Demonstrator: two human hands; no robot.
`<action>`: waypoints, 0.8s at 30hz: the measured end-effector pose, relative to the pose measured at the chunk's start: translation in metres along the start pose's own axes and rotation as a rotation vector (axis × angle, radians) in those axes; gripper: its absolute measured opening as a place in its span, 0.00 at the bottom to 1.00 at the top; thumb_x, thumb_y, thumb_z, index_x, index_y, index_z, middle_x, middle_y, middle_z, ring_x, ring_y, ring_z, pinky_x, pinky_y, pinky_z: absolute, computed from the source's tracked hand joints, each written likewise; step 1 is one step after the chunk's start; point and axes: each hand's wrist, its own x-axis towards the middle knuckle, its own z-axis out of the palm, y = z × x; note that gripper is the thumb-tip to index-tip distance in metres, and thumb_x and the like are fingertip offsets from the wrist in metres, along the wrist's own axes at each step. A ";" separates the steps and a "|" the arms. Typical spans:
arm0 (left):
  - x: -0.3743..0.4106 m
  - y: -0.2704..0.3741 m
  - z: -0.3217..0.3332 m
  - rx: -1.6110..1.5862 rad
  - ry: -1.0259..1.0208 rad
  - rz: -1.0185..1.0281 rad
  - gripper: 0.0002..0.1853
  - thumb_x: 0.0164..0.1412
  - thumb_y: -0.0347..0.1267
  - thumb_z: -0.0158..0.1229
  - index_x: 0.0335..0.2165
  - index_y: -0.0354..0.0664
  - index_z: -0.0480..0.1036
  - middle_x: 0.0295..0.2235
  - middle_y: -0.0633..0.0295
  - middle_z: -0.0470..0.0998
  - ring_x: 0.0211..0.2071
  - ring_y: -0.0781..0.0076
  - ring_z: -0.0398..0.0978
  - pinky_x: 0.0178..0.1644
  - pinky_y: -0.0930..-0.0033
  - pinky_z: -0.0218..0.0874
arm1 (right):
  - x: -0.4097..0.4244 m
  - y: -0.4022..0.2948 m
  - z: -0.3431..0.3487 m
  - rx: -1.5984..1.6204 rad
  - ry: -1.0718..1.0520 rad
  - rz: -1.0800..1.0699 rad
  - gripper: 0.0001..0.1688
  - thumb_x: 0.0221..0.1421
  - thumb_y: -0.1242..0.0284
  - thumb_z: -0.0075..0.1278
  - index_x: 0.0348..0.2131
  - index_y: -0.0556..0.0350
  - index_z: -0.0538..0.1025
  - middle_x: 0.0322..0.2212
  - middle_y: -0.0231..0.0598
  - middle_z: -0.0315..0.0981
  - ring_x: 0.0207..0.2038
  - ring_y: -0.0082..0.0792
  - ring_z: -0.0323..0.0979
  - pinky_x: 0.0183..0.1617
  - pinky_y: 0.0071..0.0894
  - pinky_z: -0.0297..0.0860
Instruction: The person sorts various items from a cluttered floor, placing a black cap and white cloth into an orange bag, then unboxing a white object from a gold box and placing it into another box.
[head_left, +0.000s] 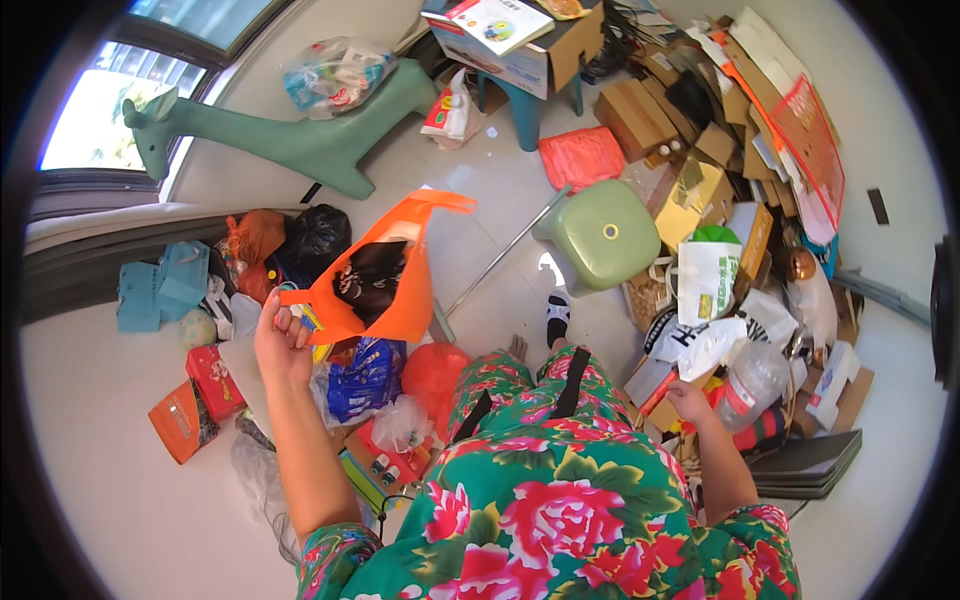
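My left hand (283, 337) grips a handle of an orange bag (420, 300), which hangs wide at its mouth with dark, shiny contents (371, 277) inside. At the lower right, my right hand (688, 401) is by a small red packet (660, 391) and the lower edge of a white plastic bag (709, 346); whether its fingers hold either one is unclear. Just beside that hand lies a large clear plastic bottle (756, 379). A blue printed bag (365, 382) and a round red item (433, 379) lie below the orange bag.
A green plastic stool (607, 236) stands ahead, with a metal pole (506, 251) on the floor beside it. Flattened cardboard and boxes (636, 116) are heaped at right. A green giraffe-shaped piece (285, 142) is at upper left. Bags, including a black one (319, 236), crowd the left wall.
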 end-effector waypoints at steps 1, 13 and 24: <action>0.002 0.001 0.005 -0.024 0.010 -0.003 0.16 0.60 0.31 0.50 0.46 0.39 0.65 0.16 0.75 0.53 0.14 0.85 0.47 0.16 0.80 0.38 | 0.011 -0.005 -0.009 -0.051 0.003 -0.003 0.20 0.53 0.67 0.51 0.44 0.59 0.73 0.36 0.48 0.76 0.39 0.38 0.75 0.44 0.32 0.70; 0.054 0.054 0.043 -0.105 0.020 0.056 0.15 0.59 0.31 0.51 0.45 0.38 0.67 0.16 0.75 0.53 0.14 0.85 0.46 0.16 0.80 0.37 | 0.100 -0.115 -0.055 -0.046 0.041 -0.027 0.19 0.52 0.68 0.52 0.44 0.59 0.74 0.38 0.47 0.76 0.40 0.38 0.75 0.46 0.31 0.69; 0.206 0.119 0.010 0.074 0.089 0.077 0.13 0.60 0.33 0.51 0.44 0.42 0.68 0.15 0.78 0.53 0.13 0.87 0.46 0.15 0.80 0.35 | 0.156 -0.166 -0.010 0.072 0.136 0.050 0.20 0.54 0.70 0.50 0.45 0.62 0.72 0.37 0.49 0.77 0.39 0.37 0.75 0.44 0.32 0.70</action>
